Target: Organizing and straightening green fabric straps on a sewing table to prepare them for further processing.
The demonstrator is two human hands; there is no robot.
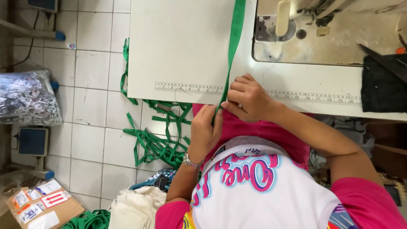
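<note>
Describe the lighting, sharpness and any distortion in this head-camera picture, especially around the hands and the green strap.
Head view: even, soft light, with only faint shadows under the left hand and right hand; no strong glare on the white table; the green strap is sharp, and so are the ruler marks; floor tile lines bow slightly toward the left edge, hinting at wide-angle distortion.

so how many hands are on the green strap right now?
2. The left hand pinches the green strap just below the table edge; the right hand pinches it at the edge, by the printed ruler. Fingertips partly hide each other.
</note>
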